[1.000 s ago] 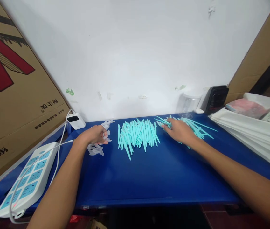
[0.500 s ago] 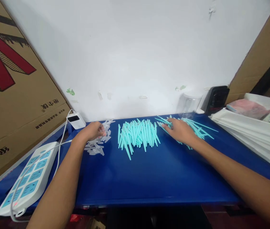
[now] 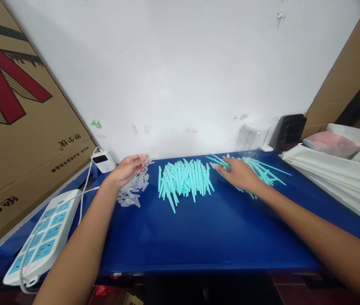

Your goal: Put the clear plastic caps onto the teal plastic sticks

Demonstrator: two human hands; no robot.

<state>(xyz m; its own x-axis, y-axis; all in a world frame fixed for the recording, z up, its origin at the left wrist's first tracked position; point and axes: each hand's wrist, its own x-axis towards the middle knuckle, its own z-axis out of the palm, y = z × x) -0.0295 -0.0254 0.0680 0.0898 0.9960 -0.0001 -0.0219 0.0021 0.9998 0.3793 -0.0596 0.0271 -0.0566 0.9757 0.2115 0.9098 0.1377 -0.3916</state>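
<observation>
On the left, my left hand (image 3: 132, 167) is raised over a pile of small clear plastic caps (image 3: 133, 192), fingertips pinched round what looks like one cap. At the right, my right hand (image 3: 238, 173) is closed round turquoise eyebrow razors (image 3: 217, 160), thin tapered sticks whose tips point left; how many it holds I cannot tell. Beneath and beyond that hand lies a loose heap of similar razors (image 3: 264, 170). Between both hands, a pile of turquoise razors (image 3: 184, 180) lies roughly side by side, handles toward me.
The blue table (image 3: 199, 237) meets a white wall. At left are a power strip (image 3: 44, 235), a small white device (image 3: 103, 162) with a cable and a large cardboard box (image 3: 23, 140). A clear jar (image 3: 252, 142), a black object (image 3: 291, 131) and white trays (image 3: 326, 182) stand at right.
My left hand has lifted from the cap pile, moved slightly right and away from me, and turned its palm side more upward. The right hand has barely moved.
</observation>
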